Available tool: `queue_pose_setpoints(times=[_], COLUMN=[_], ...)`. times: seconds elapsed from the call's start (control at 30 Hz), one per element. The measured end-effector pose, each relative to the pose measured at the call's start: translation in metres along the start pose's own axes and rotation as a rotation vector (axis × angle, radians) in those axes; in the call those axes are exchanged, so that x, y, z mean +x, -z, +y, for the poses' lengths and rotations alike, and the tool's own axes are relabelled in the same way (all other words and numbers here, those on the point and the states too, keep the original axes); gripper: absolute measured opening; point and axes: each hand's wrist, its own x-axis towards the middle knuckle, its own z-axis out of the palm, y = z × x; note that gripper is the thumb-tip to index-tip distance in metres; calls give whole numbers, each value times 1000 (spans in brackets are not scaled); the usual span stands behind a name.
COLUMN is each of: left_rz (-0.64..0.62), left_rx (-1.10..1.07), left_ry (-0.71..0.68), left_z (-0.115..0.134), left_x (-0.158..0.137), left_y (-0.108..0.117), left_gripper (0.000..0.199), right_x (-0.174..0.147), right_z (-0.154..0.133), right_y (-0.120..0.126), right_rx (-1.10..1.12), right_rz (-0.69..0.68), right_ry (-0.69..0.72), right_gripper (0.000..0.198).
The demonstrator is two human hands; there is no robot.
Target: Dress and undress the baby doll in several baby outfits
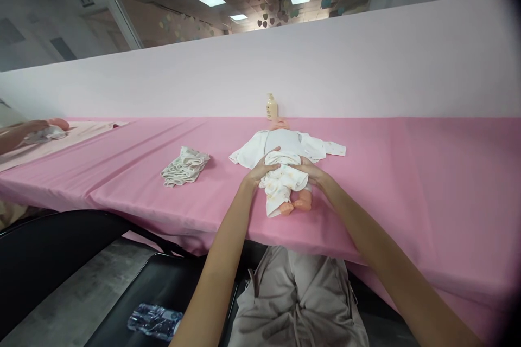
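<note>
A baby doll (302, 200) lies on its back on the pink-covered table in front of me, its bare feet toward me. It wears a white long-sleeved top (252, 147), sleeves spread to both sides. White patterned baby pants (280, 181) are around its hips and legs, bunched at the waist. My left hand (264, 169) grips the pants at the left side of the waist, thumb on top. On the right side, my right hand (310, 170) holds the waist, its fingers partly hidden by the fabric.
Folded light cloth (185, 166) lies left of the doll. Beyond its head stands a pump bottle (271, 106) by the white partition (260, 70). At far left another person's hand (35, 127) touches a second doll. A black chair (163, 271) holds a clear plastic package (152, 321).
</note>
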Motion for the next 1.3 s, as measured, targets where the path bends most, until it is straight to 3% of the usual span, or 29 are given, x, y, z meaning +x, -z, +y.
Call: queue_pose_setpoints(times=[0.3,0.5,0.67,0.77,0.93,1.1,1.3], left_rz=[34,42,111,143,25,-147,-185], left_rx=[9,33,56,55,28,36,17], left_ry=[15,67,105,107,104,43,21], left_z=[4,6,4,5,5,1,-1], left_x=[0,0,2,2,0,-1,0], left_y=[-8,-10,-9,-10,-8,3,7], left_gripper=[77,57,37,32,56,87,96], right_x=[0,-3,-2,-4,-5,2,3], right_z=[-9,-18,-17,-14,-9,-5,-8], right_y=[-12,-12,-14,-12,-3,8,11], right_rx=[88,-23,-68,-44,18,108,163], right_rz=[75,-91,44,58,14,-131,-223], right_ry=[-55,-68,-120,-130,-83,-72,-80], right_gripper=[38,50,58,56,52,52,50])
